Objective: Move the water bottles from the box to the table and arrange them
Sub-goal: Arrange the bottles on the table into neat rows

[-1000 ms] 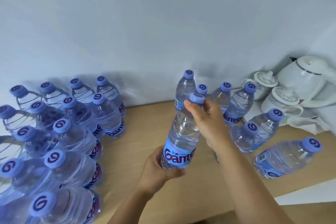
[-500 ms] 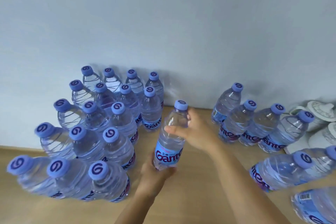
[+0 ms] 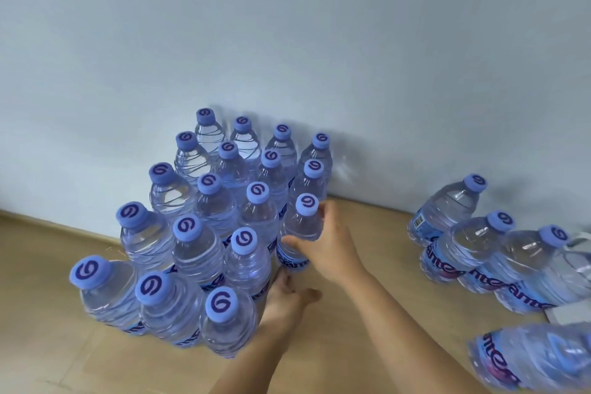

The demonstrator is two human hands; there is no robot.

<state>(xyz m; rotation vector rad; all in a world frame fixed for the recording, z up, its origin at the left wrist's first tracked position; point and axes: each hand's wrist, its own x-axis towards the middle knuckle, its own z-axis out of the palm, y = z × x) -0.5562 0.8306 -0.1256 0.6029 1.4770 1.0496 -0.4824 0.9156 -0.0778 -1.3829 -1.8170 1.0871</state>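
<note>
Right hand (image 3: 329, 241) wrapped round clear plastic water bottle with blue cap (image 3: 299, 233), upright on light wooden table (image 3: 367, 304), at right edge of tight bottle cluster (image 3: 204, 233). Left hand (image 3: 283, 299) at bottle's base; grip unclear. More bottles (image 3: 479, 249) far right.

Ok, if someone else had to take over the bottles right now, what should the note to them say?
Right hand: grips the upper body of the held bottle, setting it at the right edge of the arranged block.
Left hand: at that bottle's base; grip unclear.
Done: the block stands upright in rows on the table by the wall.
Left: seat this bottle, then line up the loose bottles to the right. The box is out of view.
</note>
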